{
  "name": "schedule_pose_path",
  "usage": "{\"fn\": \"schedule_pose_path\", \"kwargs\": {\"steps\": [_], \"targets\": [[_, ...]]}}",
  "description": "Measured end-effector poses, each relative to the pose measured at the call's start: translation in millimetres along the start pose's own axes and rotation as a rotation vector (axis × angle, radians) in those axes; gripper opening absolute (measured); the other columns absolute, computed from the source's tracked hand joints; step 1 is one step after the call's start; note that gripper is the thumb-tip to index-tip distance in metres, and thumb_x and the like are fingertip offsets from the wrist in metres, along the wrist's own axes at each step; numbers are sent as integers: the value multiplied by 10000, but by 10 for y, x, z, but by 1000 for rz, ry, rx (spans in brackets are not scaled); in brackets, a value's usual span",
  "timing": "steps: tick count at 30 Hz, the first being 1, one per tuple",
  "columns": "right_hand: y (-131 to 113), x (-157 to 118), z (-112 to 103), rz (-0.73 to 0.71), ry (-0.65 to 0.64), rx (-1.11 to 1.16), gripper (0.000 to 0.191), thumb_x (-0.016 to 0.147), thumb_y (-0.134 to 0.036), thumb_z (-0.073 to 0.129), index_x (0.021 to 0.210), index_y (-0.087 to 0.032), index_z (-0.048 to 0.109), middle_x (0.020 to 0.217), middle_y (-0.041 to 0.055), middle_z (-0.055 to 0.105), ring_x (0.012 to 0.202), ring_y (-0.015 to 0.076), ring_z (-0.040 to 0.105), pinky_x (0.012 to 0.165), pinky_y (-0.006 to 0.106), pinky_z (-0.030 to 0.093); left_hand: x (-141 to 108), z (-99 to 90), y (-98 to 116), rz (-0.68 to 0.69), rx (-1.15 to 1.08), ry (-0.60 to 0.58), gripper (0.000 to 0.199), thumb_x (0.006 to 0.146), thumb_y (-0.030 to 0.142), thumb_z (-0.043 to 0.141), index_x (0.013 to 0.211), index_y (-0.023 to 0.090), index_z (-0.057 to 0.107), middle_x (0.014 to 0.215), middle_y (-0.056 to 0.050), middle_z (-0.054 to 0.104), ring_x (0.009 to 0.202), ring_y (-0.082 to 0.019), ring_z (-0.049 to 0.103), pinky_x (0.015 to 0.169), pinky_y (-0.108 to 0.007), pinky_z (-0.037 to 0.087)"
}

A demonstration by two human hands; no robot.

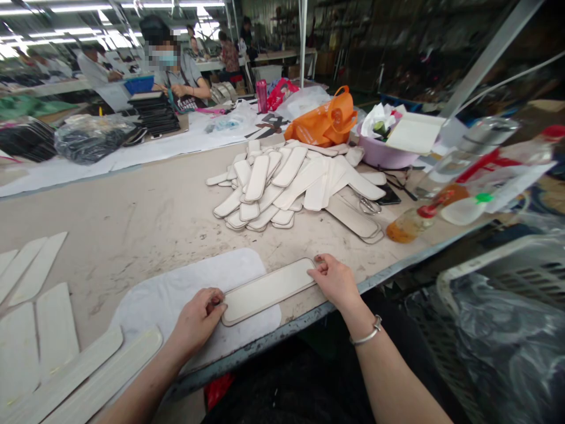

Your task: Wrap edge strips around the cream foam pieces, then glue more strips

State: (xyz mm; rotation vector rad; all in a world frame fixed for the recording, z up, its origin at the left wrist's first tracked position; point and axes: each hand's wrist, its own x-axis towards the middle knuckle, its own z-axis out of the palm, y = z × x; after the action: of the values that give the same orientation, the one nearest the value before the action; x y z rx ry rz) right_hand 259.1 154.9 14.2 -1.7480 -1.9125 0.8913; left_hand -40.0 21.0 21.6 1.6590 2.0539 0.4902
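Note:
A long cream strip with rounded corners and a dark edge (269, 291) lies slantwise near the table's front edge, partly over a white cloth-like sheet (194, 282). My left hand (200, 315) pinches its left end, fingers curled. At its right end my right hand (333, 280), with a metal bangle on the wrist, grips the corner between thumb and fingers. Beyond them is a heap of similar cream strips (282, 182). More pale strips (57, 324) lie side by side at the lower left, close to my left forearm.
Bottles (408, 224), a purple basin (384, 150) and an orange bag (324, 121) stand right of and behind the heap. A plastic crate (507, 259) is at the right, below the table edge (318, 312). Across the table sits a masked person (180, 82) beside stacked black pieces (154, 112).

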Motion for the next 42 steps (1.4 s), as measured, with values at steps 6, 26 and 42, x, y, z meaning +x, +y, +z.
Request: {"fn": "schedule_pose_path", "kwargs": {"steps": [6, 26, 42], "targets": [[-23, -13, -19, -20, -22, -23, 206, 742, -304, 579, 935, -233, 592, 695, -30, 641, 649, 138, 585, 638, 261, 393, 3, -1, 4, -10, -24, 3, 131, 761, 301, 471, 845, 207, 508, 789, 5, 553, 664, -151, 534, 663, -303, 446], [61, 19, 42, -53, -14, -79, 296, 736, -345, 578, 1013, -242, 586, 702, -31, 632, 654, 143, 580, 641, 269, 403, -375, 141, -61, 561, 83, 230, 274, 818, 150, 551, 1076, 210, 619, 1023, -87, 611, 971, -199, 566, 850, -368, 499], [-20, -41, -35, -82, 56, -257, 520, 743, -396, 575, 1206, -173, 498, 869, 62, 608, 754, 195, 567, 717, 313, 423, -338, 186, -104, 626, 128, 216, 238, 826, 144, 529, 1025, 207, 642, 993, -92, 614, 947, -200, 578, 832, -357, 503]]}}
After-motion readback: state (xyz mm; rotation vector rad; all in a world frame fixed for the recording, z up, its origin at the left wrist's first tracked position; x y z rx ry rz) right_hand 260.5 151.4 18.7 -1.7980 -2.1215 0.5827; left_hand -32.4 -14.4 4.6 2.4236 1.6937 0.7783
